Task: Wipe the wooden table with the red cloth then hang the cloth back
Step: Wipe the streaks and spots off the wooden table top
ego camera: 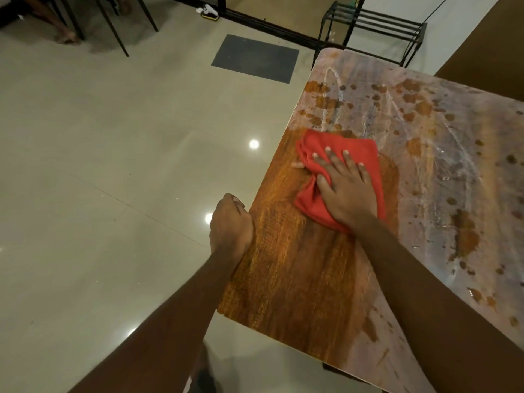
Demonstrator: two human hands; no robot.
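The wooden table (297, 279) fills the right half of the view. Its near left part shows clean brown grain; the far and right parts carry a pale dusty film with brown spots. A crumpled red cloth (360, 151) lies on the table at the border between the clean and dusty areas. My right hand (344, 191) presses flat on the cloth with fingers spread. My left hand (231, 225) is closed in a fist and rests against the table's left edge, holding nothing.
Glossy beige floor tiles (113, 165) spread to the left. A dark doormat (255, 58) lies beyond the table. A black metal rack (374, 24) stands behind the table's far corner. Chair legs (113, 26) show at top left.
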